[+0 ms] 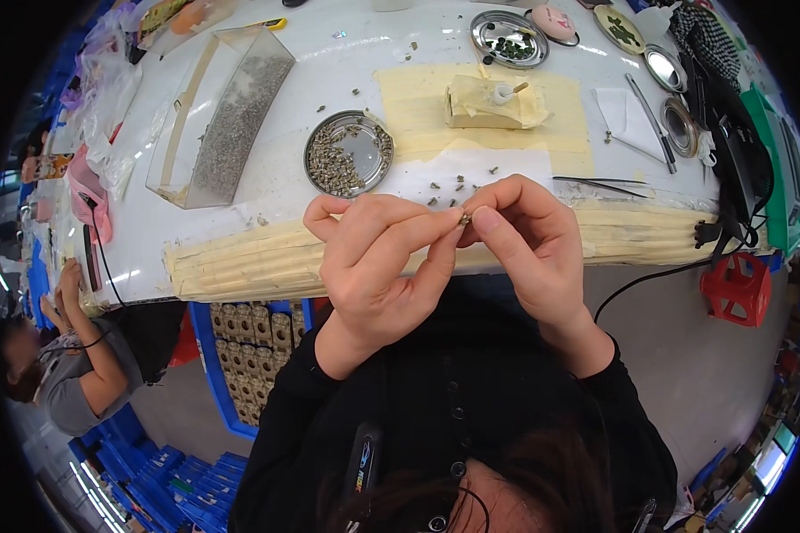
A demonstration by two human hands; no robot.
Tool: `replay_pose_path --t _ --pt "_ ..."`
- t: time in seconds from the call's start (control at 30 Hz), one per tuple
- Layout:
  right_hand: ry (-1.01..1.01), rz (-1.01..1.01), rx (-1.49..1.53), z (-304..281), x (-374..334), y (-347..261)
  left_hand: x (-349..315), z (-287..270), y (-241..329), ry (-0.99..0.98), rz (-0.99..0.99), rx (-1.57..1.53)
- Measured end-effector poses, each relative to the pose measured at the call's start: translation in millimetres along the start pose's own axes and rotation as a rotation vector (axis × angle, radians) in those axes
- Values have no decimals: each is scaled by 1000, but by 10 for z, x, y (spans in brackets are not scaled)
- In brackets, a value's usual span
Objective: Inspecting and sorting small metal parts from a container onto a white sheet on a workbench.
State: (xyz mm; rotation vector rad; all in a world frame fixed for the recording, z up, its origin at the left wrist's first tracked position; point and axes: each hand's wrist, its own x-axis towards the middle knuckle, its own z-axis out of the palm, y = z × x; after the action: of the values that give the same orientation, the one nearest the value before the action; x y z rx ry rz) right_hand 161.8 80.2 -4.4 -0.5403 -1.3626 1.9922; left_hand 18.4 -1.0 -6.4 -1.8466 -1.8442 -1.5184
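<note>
A tiny metal part (pixel 465 219) sits between my fingertips above the taped front edge of the table. My left hand (pixel 375 259) pinches it from one side with thumb and forefinger. From the other side, the thumb and curled forefinger of my right hand (pixel 533 250) close on the same part. Its exact kind is too small to make out. Just beyond my fingers, several similar small metal parts (pixel 460 187) lie loose on white paper (pixel 516 160). A round metal dish (pixel 310 166) full of such parts stands past my left hand.
Tweezers (pixel 600 182) lie right of my right hand. A paper-taped block (pixel 471 111) holds a small white cup. A clear box (pixel 180 160) stands at left, a dish of dark green pieces (pixel 478 37) far back. Another person (pixel 98 377) sits at left.
</note>
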Motion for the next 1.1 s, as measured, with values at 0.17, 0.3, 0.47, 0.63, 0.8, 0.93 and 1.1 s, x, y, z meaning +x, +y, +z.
replay_pose_path --t 0.17,0.3,0.47,0.63,0.8,0.93,1.1 --pt "5 15 5 -4 7 0 10 11 -4 -2 -28 -42" --pt "4 15 8 3 22 4 10 2 -16 -8 -46 -56" --pt "6 29 35 12 40 23 11 6 -38 -11 -75 -103" --pt "2 58 53 23 58 24 8 16 -65 6 -85 -141" --pt "-15 51 55 20 66 32 5 24 -62 18 -87 -159" --pt "-14 53 66 16 59 44 8 21 -56 10 -89 -152" --pt "-2 47 69 10 55 32 6 18 -51 8 -60 -100"
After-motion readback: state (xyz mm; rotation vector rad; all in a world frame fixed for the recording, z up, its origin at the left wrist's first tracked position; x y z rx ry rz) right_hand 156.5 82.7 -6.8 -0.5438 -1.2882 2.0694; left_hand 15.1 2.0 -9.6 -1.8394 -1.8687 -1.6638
